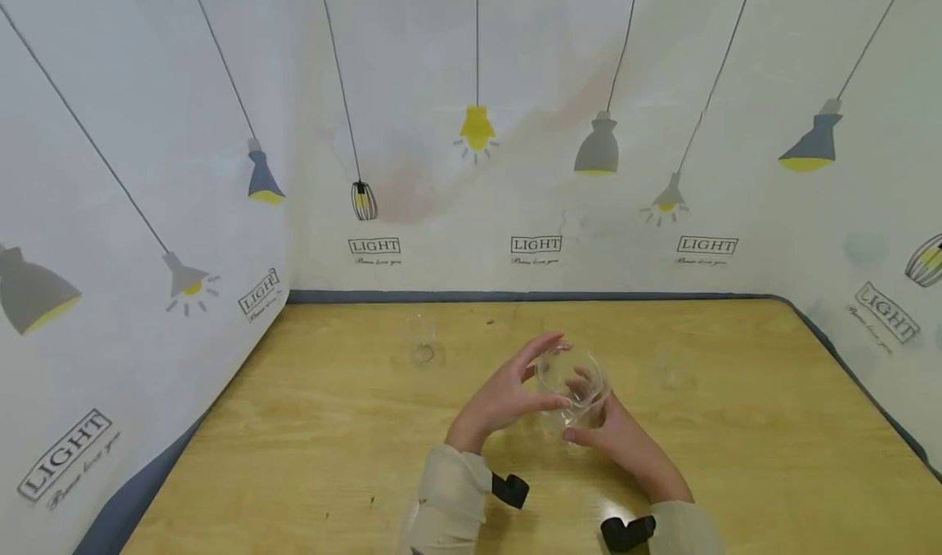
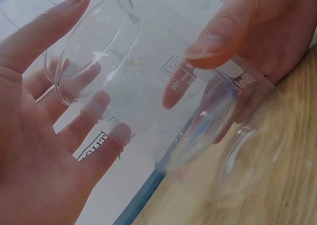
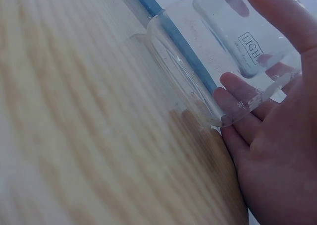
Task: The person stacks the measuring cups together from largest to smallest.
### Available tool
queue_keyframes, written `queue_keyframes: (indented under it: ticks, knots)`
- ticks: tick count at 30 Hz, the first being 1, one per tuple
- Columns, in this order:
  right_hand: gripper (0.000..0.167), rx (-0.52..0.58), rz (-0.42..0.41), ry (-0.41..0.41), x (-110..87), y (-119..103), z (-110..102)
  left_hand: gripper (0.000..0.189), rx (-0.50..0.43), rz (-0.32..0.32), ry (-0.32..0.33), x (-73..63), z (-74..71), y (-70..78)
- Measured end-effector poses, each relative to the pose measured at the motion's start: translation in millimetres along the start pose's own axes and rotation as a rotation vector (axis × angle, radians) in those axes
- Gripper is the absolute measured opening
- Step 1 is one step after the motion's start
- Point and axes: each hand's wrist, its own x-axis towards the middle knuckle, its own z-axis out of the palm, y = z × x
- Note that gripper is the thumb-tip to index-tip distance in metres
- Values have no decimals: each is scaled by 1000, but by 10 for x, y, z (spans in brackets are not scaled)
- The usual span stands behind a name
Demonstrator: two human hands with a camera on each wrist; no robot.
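Observation:
A clear glass beaker (image 1: 568,369) with printed volume marks is between both hands, over the middle right of the table. My left hand (image 1: 503,397) holds it near the rim, thumb on one side and fingers on the other. Lower on the wall, my right hand (image 1: 621,436) grips from the right, its thumb on the near side. In the left wrist view the beaker wall (image 2: 153,131) leans, and a doubled rim shows. A rounded inner outline appears through the glass (image 3: 198,46) in the right wrist view; whether a second beaker sits inside I cannot tell.
On the wooden table (image 1: 309,424) a clear glass vessel (image 1: 423,351) stands at the back left, and another faint clear vessel (image 1: 670,373) is to the right of the hands. A lamp-patterned cloth (image 1: 456,203) encloses the back and sides.

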Motion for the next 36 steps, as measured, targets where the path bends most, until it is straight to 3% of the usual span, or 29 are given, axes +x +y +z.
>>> queue_keyframes:
  ticks: [6,8,11,18,23,30,36]
  knots:
    - [86,0,-17,-11,71,15,-40,79,14,11,0,123,-3,-241]
    - [86,7,-23,-16,72,14,-44,78,23,13,-4,136,-8,-250]
    - [87,15,-29,-15,65,7,-44,78,8,24,-19,138,-16,-216]
    - [87,15,-23,-18,39,16,-32,74,-35,21,-54,44,-45,36]
    - [86,20,-18,-22,30,31,-25,74,-43,8,-64,15,-44,77]
    - [86,-7,-22,-10,10,32,-38,75,-52,29,-63,58,-3,-65]
    - [86,-10,-3,-24,15,34,-35,77,-46,-8,-45,81,27,-238]
